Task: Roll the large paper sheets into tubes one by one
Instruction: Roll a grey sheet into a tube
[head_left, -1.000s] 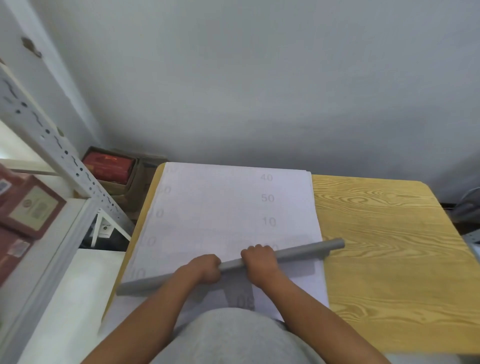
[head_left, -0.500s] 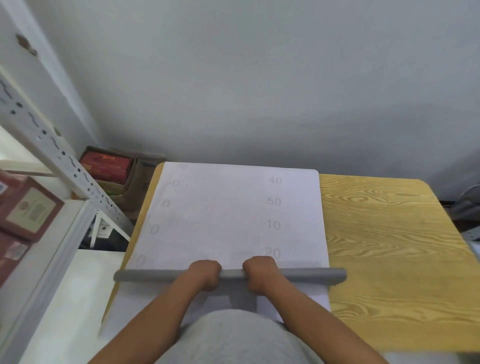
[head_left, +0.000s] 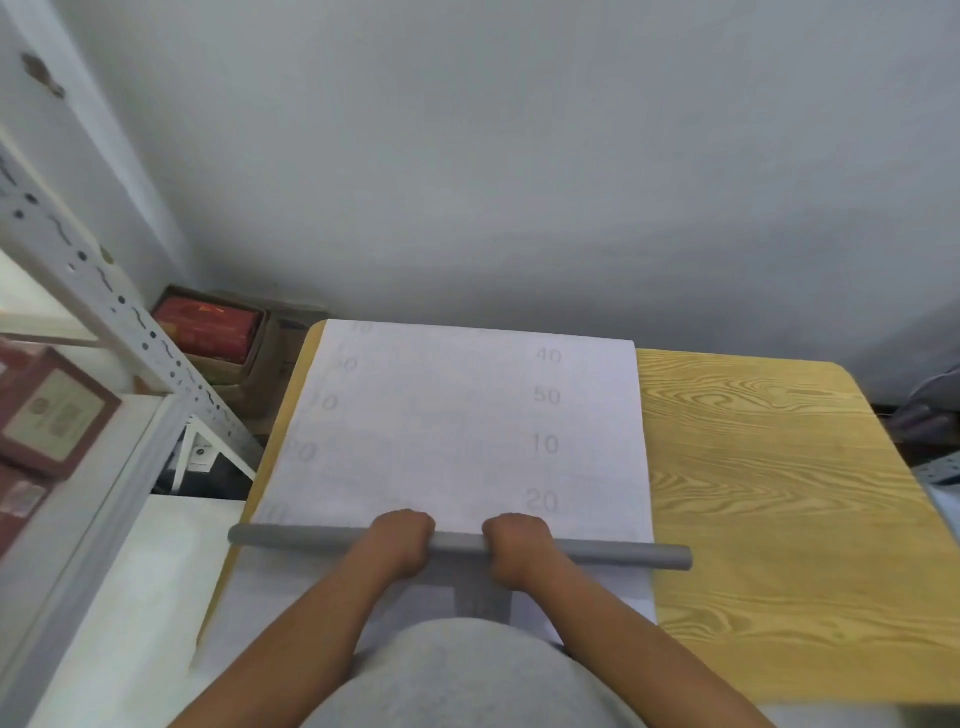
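Observation:
A large white paper sheet (head_left: 457, 431) with faint printed numbers lies flat on the left half of the wooden table (head_left: 769, 493). Across its near part lies a long grey tube (head_left: 306, 536), roughly level, its ends reaching past both side edges of the sheet. My left hand (head_left: 400, 540) grips the tube left of its middle. My right hand (head_left: 517, 545) grips it just to the right, a short gap between the two fists. The sheet's near edge hangs toward my lap and is partly hidden by my arms.
A white perforated metal shelf post (head_left: 104, 291) slants along the left. Red boxes (head_left: 208, 325) sit in a carton on the floor behind the table's left corner. More red boxes (head_left: 47, 415) stand on the shelf. A grey wall lies close behind the table.
The tube lay tilted, right end farther away; both hands have turned it level and drawn it nearer across the sheet. My grip on it is unchanged.

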